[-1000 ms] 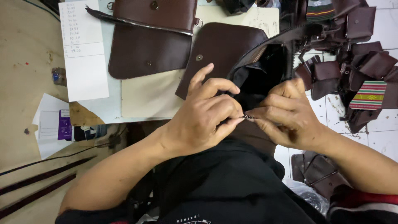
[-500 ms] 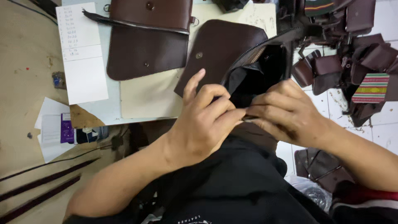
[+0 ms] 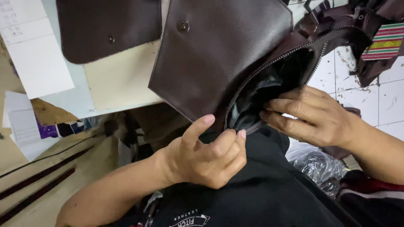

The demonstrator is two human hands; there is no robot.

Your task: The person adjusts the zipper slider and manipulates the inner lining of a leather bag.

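your left hand is curled nearly closed, thumb up against the flap edge and fingertips pinching the near end of the zipper on the dark brown leather bag, which hangs over the table edge just above your lap. your right hand is half open, fingers laid flat and tucked into the bag's mouth, pressing the black lining aside. keep that lining pushed clear of the teeth and hold the zipper end taut so the tape lies straight. white paper sheets lie at the far left of the table, a cream card beside them, and a small purple packet below. a striped red, green and yellow woven tag sits at the upper right.
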